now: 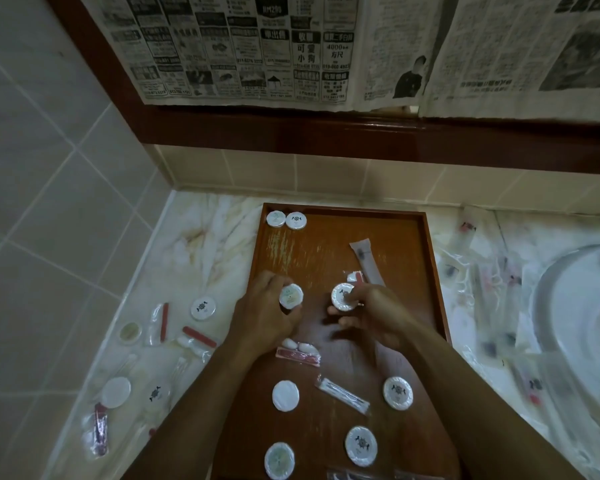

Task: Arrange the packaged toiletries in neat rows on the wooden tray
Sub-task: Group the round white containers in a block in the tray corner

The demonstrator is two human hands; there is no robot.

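A wooden tray [409, 237] lies on the marble counter. Two round white soap packets [286, 220] sit side by side in its far left corner. My left hand [264, 313] grips a round soap packet [291, 295] over the tray's middle. My right hand [371, 315] holds another round soap packet [342, 296] beside it. Nearer me on the tray lie several round packets [398, 392], a cotton-bud sachet [343, 394], a red-and-white sachet [298, 351] and a tube [366, 261].
Loose sachets and round packets [203, 308] are scattered on the counter [201, 237] left of the tray. More clear-wrapped items [482, 282] lie to its right, beside a white sink [575, 306]. Newspaper covers the mirror behind.
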